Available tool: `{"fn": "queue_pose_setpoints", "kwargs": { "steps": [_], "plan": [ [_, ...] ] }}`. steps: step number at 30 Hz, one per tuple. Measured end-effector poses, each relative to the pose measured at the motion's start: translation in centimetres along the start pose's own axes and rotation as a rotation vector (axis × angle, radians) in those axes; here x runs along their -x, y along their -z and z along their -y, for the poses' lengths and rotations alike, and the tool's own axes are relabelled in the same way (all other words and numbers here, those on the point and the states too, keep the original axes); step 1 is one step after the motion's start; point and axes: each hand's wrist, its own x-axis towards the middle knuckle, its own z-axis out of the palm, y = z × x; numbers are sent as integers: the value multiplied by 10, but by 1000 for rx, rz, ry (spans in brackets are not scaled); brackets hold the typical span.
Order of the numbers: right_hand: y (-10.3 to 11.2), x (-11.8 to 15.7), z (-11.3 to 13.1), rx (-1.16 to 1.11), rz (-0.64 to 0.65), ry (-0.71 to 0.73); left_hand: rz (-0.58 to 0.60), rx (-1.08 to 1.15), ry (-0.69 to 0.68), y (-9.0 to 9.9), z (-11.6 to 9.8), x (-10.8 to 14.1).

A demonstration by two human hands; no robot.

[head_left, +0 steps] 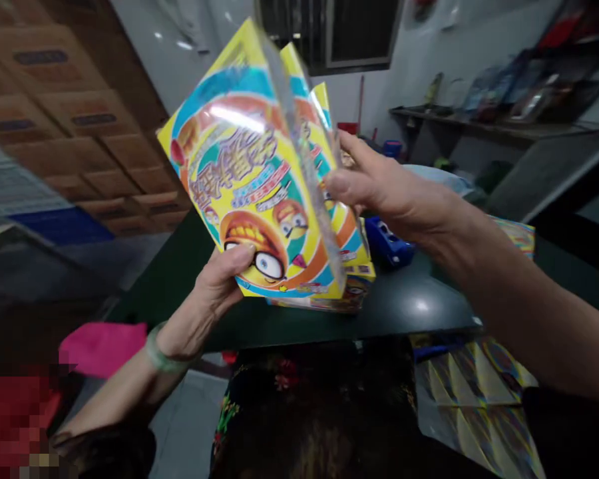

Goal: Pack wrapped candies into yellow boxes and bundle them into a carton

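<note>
Several yellow cartoon-printed boxes (239, 166) are held up, tilted, above a dark green table (409, 303). My left hand (212, 289) grips the front box at its lower left corner, thumb on the printed face. On the far side, my right hand (374, 183) is closed round the boxes behind (324, 166), its thumb at their edge and the other fingers partly hidden. The boxes fan slightly apart at the top. Below them, another printed box (324, 305) lies on the table. A blue tape dispenser (392, 245) stands right of the boxes.
Stacked brown cartons (74, 113) line the left side. Pink cloth (102, 347) is near my left forearm. Packs of printed sheets (474, 379) lie low on the right. A cluttered shelf (479, 123) runs along the back wall.
</note>
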Motion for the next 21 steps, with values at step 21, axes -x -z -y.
{"fn": "queue_pose_setpoints", "kwargs": {
  "steps": [21],
  "plan": [
    [-189, -104, -109, 1071, 807, -75, -630, 78, 581, 106, 94, 125]
  ]
}}
